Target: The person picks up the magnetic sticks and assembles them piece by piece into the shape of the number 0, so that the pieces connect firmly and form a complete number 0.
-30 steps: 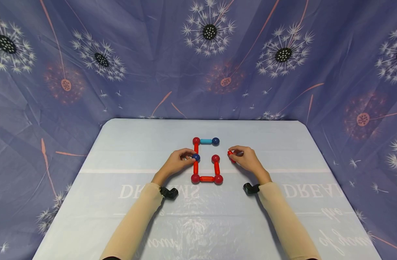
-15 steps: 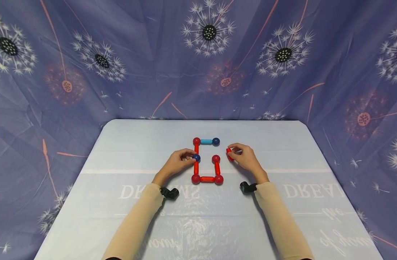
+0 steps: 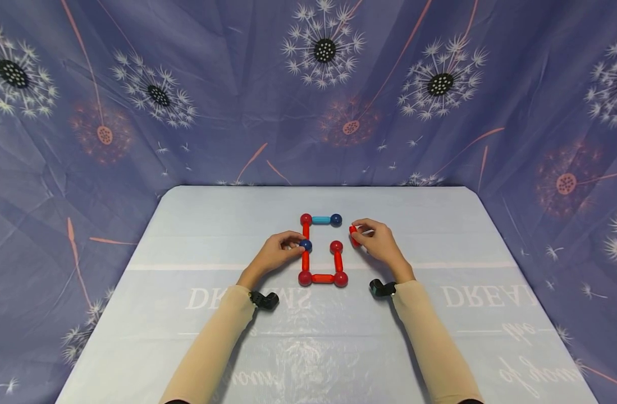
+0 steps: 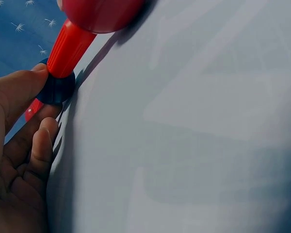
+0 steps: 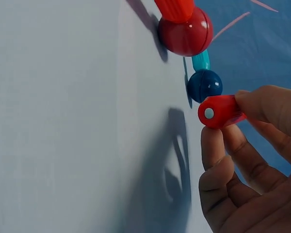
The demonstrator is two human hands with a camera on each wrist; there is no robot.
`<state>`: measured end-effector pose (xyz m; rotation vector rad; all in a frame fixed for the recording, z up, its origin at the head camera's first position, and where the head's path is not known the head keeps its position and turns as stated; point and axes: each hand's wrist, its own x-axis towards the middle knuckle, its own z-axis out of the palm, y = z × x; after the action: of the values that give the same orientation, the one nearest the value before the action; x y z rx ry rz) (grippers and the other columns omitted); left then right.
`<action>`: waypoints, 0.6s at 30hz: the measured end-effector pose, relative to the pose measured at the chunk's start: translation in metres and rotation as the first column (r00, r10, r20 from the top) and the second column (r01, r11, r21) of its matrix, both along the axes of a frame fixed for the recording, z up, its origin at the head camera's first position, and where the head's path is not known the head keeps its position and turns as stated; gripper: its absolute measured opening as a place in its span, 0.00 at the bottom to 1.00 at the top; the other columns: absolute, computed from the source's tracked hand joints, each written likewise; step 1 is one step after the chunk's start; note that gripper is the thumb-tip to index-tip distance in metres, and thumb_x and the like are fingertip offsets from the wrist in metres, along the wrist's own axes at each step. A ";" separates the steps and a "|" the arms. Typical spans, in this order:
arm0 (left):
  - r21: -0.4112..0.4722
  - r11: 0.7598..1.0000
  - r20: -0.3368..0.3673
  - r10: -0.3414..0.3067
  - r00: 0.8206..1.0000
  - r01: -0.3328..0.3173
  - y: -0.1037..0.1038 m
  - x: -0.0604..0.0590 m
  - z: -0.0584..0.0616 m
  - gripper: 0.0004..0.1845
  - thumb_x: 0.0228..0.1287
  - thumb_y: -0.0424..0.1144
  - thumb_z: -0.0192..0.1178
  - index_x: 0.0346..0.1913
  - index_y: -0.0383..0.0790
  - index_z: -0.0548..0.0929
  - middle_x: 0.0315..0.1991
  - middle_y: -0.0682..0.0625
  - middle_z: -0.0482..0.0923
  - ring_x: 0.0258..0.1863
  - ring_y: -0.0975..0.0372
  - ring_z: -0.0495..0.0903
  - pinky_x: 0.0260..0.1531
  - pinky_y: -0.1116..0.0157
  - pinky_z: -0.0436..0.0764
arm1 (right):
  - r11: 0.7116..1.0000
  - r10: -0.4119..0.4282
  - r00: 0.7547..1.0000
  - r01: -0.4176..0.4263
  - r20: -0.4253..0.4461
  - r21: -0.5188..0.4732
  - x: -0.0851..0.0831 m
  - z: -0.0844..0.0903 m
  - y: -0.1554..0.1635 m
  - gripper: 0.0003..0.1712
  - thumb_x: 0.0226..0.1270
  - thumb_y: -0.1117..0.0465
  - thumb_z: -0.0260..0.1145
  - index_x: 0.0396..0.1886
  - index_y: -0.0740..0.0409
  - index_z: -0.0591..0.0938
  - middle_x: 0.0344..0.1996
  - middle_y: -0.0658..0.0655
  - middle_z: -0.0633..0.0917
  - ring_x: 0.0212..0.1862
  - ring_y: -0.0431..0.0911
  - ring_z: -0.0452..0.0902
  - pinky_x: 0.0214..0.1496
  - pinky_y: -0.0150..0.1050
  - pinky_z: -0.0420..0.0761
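Observation:
A figure of magnetic rods and balls (image 3: 320, 249) lies flat in the middle of the table (image 3: 187, 235). Red rods form its left side, bottom and lower right side; a light blue rod (image 3: 320, 219) runs along the top to a dark blue ball (image 3: 336, 219). My left hand (image 3: 277, 252) pinches the dark blue ball (image 3: 305, 244) (image 4: 56, 88) midway up the left side. My right hand (image 3: 379, 244) pinches a loose red rod (image 3: 354, 235) (image 5: 219, 111), held just right of the top blue ball (image 5: 204, 85) and apart from it.
A blue cloth with dandelion prints (image 3: 237, 101) hangs behind and around the table. The pale table cover carries faint printed lettering (image 3: 490, 294) near the front. A black wrist camera (image 3: 264, 300) sits on each forearm.
My right hand has moved the loose red rod leftward and farther up the table, closer to the top blue ball. The left hand and the figure have stayed put.

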<state>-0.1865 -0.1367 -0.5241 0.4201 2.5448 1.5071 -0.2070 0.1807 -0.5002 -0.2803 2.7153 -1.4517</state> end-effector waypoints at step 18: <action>0.004 1.000 0.007 0.002 1.000 -0.002 0.000 0.000 0.000 0.17 0.68 0.43 0.70 0.57 0.45 0.86 0.41 0.47 0.83 0.35 0.59 0.76 0.37 0.66 0.75 | 0.996 -0.036 0.999 0.037 0.007 -0.080 -0.005 0.001 -0.014 0.18 0.71 0.59 0.70 0.59 0.55 0.85 0.47 0.62 0.87 0.40 0.53 0.85 0.26 0.38 0.81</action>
<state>-0.1867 -0.1369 -0.5242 0.4132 2.5381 1.5122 -0.2121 0.1667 -0.4987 -0.2312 2.6755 -1.5716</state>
